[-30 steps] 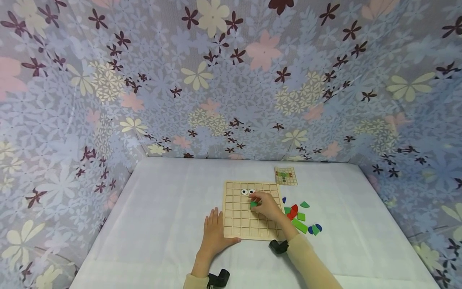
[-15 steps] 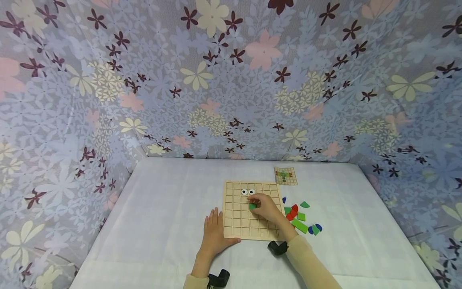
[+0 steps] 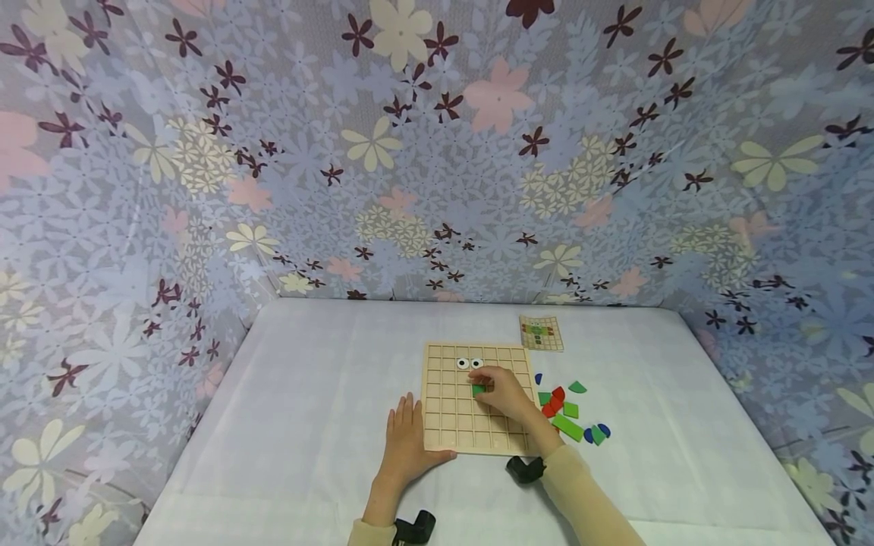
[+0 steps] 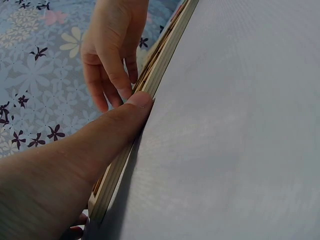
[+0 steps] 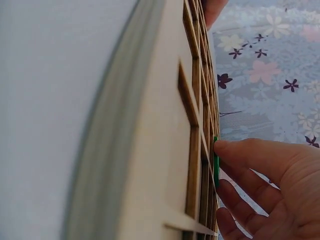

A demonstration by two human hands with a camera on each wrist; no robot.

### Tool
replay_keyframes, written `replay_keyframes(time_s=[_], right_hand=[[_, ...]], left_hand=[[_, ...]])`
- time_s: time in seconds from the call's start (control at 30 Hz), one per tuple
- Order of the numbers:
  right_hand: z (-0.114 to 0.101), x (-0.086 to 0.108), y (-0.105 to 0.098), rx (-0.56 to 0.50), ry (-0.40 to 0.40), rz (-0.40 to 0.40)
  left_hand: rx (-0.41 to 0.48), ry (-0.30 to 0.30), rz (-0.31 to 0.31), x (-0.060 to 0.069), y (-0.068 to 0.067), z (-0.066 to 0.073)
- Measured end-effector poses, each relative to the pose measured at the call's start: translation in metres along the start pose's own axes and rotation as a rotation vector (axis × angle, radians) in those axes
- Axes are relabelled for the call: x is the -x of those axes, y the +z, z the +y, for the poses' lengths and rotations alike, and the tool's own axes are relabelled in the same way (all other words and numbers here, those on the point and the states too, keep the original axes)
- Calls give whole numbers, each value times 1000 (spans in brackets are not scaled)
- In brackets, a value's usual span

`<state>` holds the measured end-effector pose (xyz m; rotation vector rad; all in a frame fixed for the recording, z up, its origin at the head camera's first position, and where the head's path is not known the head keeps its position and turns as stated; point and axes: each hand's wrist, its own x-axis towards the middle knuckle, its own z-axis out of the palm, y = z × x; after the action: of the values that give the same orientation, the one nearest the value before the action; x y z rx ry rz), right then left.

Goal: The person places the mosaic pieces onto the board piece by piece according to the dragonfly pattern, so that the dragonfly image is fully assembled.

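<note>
A wooden grid board (image 3: 442,425) lies on the white-covered table, with two round eye pieces (image 3: 463,364) set side by side near its far edge. My left hand (image 3: 404,440) rests at the board's left front corner, fingers straight along the left side. Its thumb (image 4: 120,117) lies along the front edge. Over the middle of the grid my right hand (image 3: 501,394) holds a small green tile (image 3: 478,390) between thumb and fingers. In the right wrist view that green tile (image 5: 216,165) shows edge-on at the grid surface, its outline partly hidden by the hand.
A small pattern card (image 3: 541,334) lies beyond the board's far right corner. Right of the board are loose pieces: a long green strip (image 3: 568,428), red pieces (image 3: 558,394), a green square (image 3: 570,410), a green wedge (image 3: 576,387) and blue pieces (image 3: 604,430).
My right hand has shifted slightly, bringing the green tile a little left and down onto the middle of the grid. The left hand has stayed in place.
</note>
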<state>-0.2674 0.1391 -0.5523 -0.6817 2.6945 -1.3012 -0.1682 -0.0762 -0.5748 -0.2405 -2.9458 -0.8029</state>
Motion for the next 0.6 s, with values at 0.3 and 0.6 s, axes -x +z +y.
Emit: replay_keyframes(time_s=[0.3, 0.6], right_hand=[[-1, 7, -15, -27, 54, 111], [18, 28, -49, 51, 53, 260]], left_hand=[[-13, 6, 1, -1, 1, 1], [4, 7, 12, 1, 0, 2]])
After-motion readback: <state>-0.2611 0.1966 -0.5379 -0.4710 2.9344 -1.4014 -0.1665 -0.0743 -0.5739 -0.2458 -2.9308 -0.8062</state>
